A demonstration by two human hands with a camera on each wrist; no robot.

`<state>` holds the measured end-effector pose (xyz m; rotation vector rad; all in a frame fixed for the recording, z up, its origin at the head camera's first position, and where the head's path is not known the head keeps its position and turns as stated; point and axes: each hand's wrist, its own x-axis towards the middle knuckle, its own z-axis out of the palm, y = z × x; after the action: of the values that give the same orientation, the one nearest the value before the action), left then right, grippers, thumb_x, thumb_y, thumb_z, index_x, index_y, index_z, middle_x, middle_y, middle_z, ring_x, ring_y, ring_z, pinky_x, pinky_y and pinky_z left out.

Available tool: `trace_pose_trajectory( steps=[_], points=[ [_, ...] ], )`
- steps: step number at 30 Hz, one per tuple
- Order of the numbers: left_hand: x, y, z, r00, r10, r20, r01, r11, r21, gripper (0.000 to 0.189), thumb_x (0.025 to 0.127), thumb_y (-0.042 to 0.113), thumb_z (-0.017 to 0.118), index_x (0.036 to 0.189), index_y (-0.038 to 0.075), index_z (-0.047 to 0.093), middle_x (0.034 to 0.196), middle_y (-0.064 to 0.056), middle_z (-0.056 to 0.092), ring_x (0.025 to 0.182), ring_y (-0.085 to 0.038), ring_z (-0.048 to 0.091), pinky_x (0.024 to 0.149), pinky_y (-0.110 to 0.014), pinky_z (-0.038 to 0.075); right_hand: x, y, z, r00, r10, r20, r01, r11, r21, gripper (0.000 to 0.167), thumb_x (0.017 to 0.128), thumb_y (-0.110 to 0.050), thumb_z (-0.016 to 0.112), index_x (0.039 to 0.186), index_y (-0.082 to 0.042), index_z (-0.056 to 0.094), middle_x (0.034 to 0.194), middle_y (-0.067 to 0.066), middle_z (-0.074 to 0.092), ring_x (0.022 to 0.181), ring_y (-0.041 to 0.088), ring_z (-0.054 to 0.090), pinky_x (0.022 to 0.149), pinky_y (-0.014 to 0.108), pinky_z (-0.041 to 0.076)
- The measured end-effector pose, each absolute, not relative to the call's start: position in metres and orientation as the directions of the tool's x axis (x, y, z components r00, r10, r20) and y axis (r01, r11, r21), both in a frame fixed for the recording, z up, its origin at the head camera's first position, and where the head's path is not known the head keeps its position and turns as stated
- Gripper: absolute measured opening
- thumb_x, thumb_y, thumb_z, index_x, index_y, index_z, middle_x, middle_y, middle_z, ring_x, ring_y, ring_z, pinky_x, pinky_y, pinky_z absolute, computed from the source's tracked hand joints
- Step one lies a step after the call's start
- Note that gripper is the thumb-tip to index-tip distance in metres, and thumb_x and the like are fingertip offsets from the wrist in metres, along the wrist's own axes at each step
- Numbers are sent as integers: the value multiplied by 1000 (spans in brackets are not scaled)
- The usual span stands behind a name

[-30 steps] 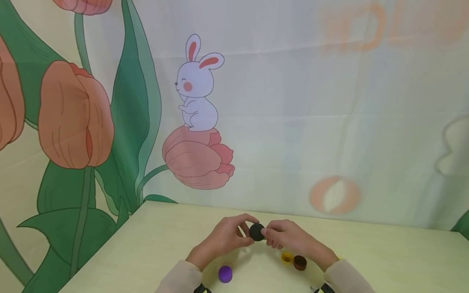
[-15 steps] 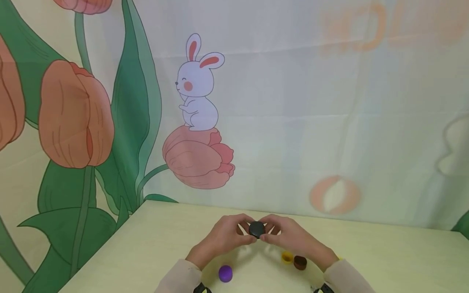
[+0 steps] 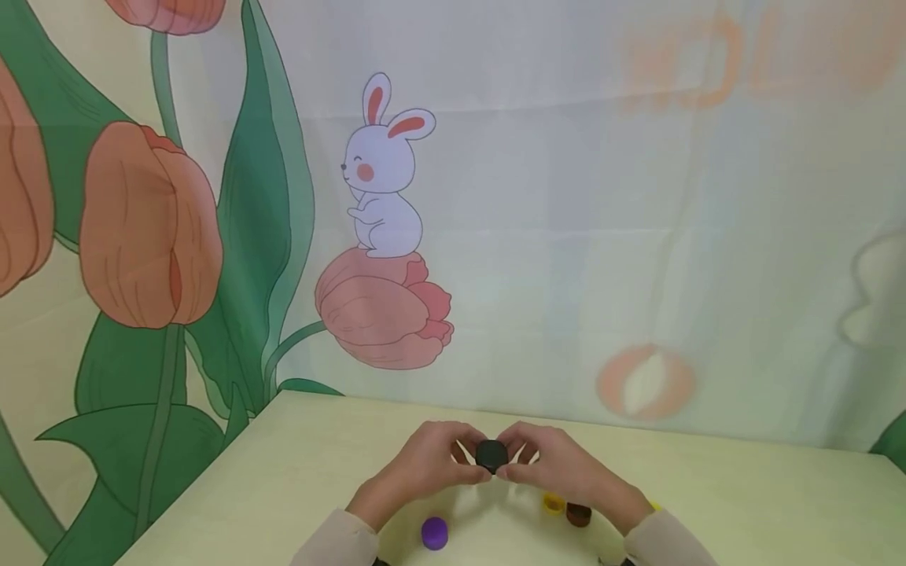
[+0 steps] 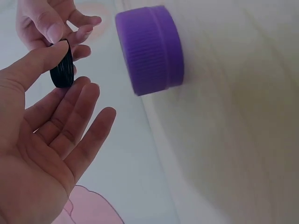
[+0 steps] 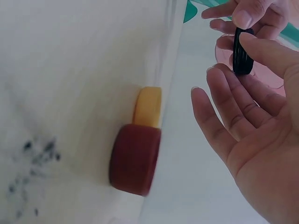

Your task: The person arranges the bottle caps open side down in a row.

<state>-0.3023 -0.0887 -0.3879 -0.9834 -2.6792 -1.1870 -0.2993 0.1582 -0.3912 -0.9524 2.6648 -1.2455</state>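
Pale surface (image 3: pixel 764 503), backdrop (image 3: pixel 538 212) at twelve o'clock: half-spread left hand (image 3: pixel 439 457) and right hand (image 3: pixel 548 457) pinch one black cap (image 3: pixel 491 456); one purple cap (image 3: pixel 435 534) at seven.

A pale worktop (image 3: pixel 297 456) carries 1 purple cap (image 3: pixel 435 534) at the left and, at the right, 1 yellow cap (image 3: pixel 553 504) just beside 1 brown cap (image 3: pixel 579 516). Behind is a creased, pale backdrop (image 3: pixel 538 196) printed with 1 white rabbit (image 3: pixel 385 181) sitting on a pink tulip (image 3: pixel 382 314), large orange tulips (image 3: pixel 152 228) and green leaves (image 3: pixel 262 204) at left, and blurred orange shapes (image 3: pixel 646 382) at right.
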Motion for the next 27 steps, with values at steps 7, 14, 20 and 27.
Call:
trace_pose_trajectory(
  steps=[7,14,20,27],
  points=[
    [-288,-96,-384,-785,563,257,564,479,672,28,85,19,91,111,14,80,92,11,74,79,-4,69,77,-26,54,-285,156,-388,-791,-573,213,-532,473,-703,26,96,-33,81,116,-18,73,95,-9,70,87,14,65,75,32,52],
    [-276,-97,-384,-769,608,198,542,456,706,27,86,17,89,111,14,81,96,13,73,88,-5,67,83,-29,56,-269,159,-392,-747,-619,244,-568,402,-719,23,95,-27,83,112,-15,72,92,-8,69,82,9,65,71,28,56],
    [-271,-99,-387,-765,626,153,512,448,733,25,84,17,90,107,17,81,96,15,72,96,-9,67,77,-25,56,-261,158,-395,-730,-651,206,-556,391,-734,23,94,-22,84,111,-15,70,96,-10,70,85,7,66,72,28,56],
    [-268,-97,-391,-755,643,131,534,486,691,27,80,18,94,104,19,82,95,19,72,97,-6,66,82,-26,53,-257,155,-400,-744,-656,126,-512,438,-739,25,90,-19,86,108,-15,69,92,-10,69,83,7,65,74,27,55]
  ],
)
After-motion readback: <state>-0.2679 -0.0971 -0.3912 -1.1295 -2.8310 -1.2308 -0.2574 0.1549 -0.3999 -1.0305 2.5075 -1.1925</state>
